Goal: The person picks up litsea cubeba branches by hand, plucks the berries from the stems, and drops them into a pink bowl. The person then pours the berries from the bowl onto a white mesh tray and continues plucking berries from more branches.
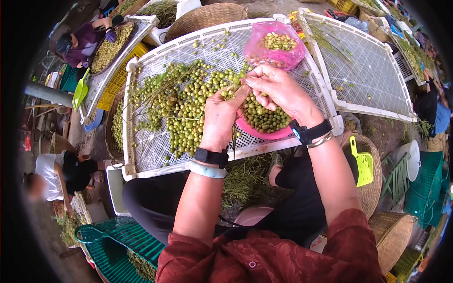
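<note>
Both hands meet above a white mesh tray (188, 47) strewn with round green fruit (184, 127) and thin stems. My left hand (222, 113) has thumb and fingers pinched around a green sprig (229, 92). Close against it, my right hand (278, 89) is closed at the fingertips; whatever it pinches is too small to name. Under my right hand sits a pink bowl (278, 134) full of the same fruit. A pink plastic bag (252, 47) with paler fruit lies open at the tray's far side.
Another mesh tray (373, 70) stands to the right. Wicker baskets (207, 21) are behind and at the right, near a lime scoop (363, 162). Green baskets (118, 236) stand low left. Two people (78, 47) (52, 174) are at the left.
</note>
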Available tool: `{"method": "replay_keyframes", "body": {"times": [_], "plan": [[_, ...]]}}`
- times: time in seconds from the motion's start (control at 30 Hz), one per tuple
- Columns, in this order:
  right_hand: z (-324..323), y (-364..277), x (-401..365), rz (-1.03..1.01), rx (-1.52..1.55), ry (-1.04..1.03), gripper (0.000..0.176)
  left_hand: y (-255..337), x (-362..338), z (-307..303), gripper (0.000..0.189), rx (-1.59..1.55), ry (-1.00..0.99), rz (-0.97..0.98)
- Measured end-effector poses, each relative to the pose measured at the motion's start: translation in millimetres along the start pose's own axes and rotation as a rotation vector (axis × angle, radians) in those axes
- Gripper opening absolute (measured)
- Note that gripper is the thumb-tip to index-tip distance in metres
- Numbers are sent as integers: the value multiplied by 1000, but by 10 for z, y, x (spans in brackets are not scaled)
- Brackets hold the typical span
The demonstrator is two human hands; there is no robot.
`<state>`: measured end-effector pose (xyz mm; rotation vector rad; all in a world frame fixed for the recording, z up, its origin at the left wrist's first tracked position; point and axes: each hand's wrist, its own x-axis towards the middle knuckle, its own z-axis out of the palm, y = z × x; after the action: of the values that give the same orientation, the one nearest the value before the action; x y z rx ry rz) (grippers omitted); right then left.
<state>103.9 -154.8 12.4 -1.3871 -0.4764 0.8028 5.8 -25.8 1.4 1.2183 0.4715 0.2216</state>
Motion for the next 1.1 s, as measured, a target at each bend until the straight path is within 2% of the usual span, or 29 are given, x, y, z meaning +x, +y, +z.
{"method": "replay_keyframes", "body": {"times": [0.07,0.17,0.27,0.37,0.4,0.5,0.6,0.7,0.73,0.77,0.87,0.97,1.1], "plan": [[-3,15,22,13,-13,-27,12,-42,32,17,17,65,-16,76],[-4,71,49,26,55,44,13,25,0,73,12,47,-22,45],[-85,114,54,57,362,35,12,-40,85,12,10,-84,-43,-47],[-218,156,94,-12,230,33,15,-40,83,-21,9,-62,-7,-94],[-139,28,10,6,110,148,15,-41,74,-20,9,-42,-14,-67],[-286,228,168,-349,-561,218,19,-17,24,-27,12,24,-54,-16],[-192,17,11,-311,-544,138,24,61,-10,-51,16,93,-113,0],[33,-13,5,-269,-390,125,16,75,-47,-29,18,181,-138,27],[78,82,62,-362,-220,96,13,86,-61,-20,18,225,-149,28],[66,72,56,-335,-233,100,12,94,-70,-18,18,270,-159,30],[4,76,67,-262,-261,95,8,102,-76,-25,18,173,-47,9],[16,-11,-18,-104,-141,42,9,56,-48,-90,19,168,-96,107],[-101,-101,-88,-55,6,-130,14,12,-36,-111,18,98,-110,58]]}}
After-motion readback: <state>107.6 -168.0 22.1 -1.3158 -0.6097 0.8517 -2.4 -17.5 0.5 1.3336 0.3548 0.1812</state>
